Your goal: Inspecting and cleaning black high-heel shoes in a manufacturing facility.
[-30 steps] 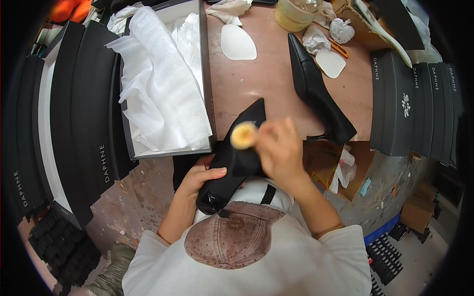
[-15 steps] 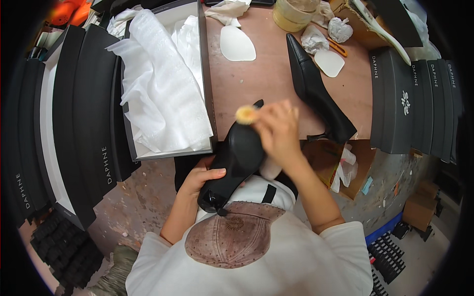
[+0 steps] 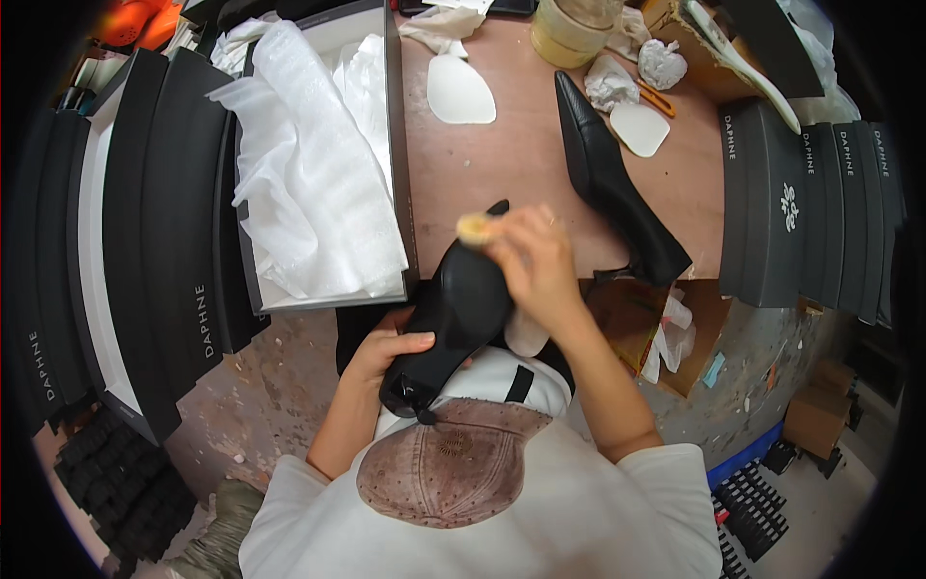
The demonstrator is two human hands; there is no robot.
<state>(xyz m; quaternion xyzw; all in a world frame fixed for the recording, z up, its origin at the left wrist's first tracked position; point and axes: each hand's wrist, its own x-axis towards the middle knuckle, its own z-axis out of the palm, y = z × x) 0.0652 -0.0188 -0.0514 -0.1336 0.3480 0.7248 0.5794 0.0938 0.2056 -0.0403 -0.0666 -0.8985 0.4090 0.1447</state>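
Observation:
A black high-heeled shoe [image 3: 473, 299] lies sole up above my lap, toe pointing away and heel towards me. My left hand [image 3: 391, 349] grips it around the arch, thumb across the near side. In my right hand [image 3: 532, 259], pinched in the fingers, is a small round yellow applicator [image 3: 474, 230], sponge or brush, I cannot tell which. It is against the sole near the toe. Below that hand a white pad [image 3: 526, 333] partly shows beside the shoe. The matching black shoe [image 3: 617, 188] rests on its side on the pinkish table [image 3: 511, 125], at the right.
An open shoebox [image 3: 404, 193] with white wrapping [image 3: 313, 183] stands left. Closed dark boxes [image 3: 757, 207] line the right, more [image 3: 159, 222] the far left. At the back are a jar [image 3: 576, 34], white insole-like pieces [image 3: 461, 92], crumpled paper [image 3: 663, 64] and an orange cutter [image 3: 656, 98].
My right hand has shifted the yellow applicator slightly on the sole near the toe. My left hand keeps its grip on the shoe. The whole view has shifted a little.

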